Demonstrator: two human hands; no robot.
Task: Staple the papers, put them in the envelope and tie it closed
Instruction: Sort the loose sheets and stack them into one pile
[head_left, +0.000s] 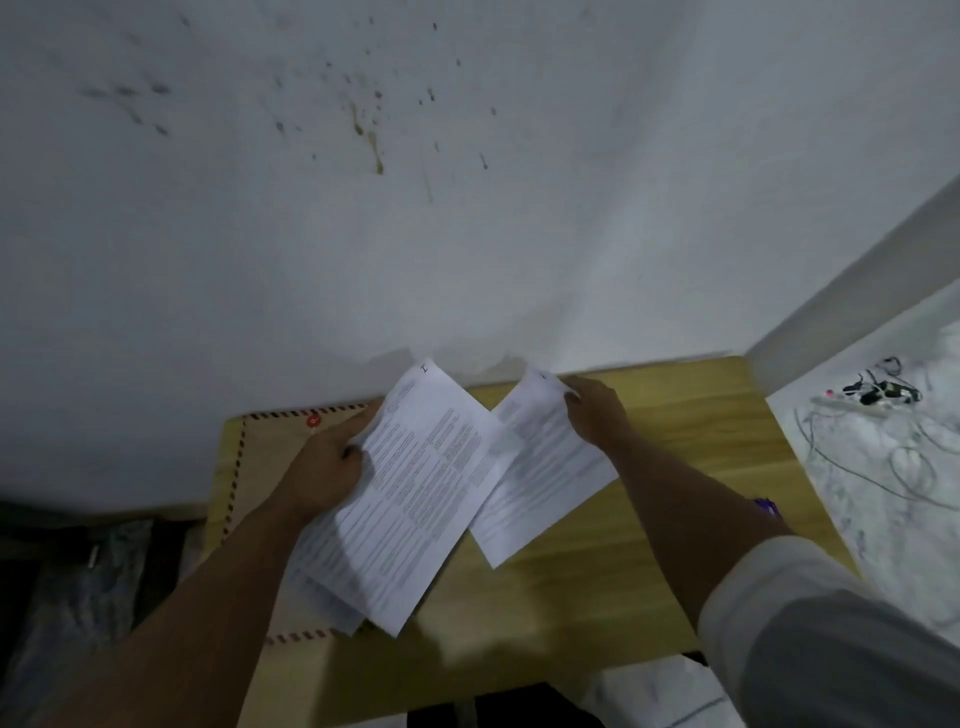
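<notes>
Above the middle of the wooden table, both hands hold printed papers. The left hand grips a small stack of sheets by its left edge, thumb curled over the top page and fingers hidden beneath; the stack is tilted, its far corner pointing toward the wall. The right hand pinches 1 single sheet at its far corner, fingers bent around the edge (the sheet's left side slips under the stack's right edge, so the 2 overlap). A pale sleeve is pushed up the right forearm.

Under the left hand and stack, a brown envelope with a red-and-white striped border lies flat along the table's left side, its round red clasp near the far edge, its flap side toward the wall. Just beyond the right forearm, near the table's right edge, a small purple object shows, too hidden to identify. Past the right edge, on a pale marbled floor, lie a power strip and tangled cables.
</notes>
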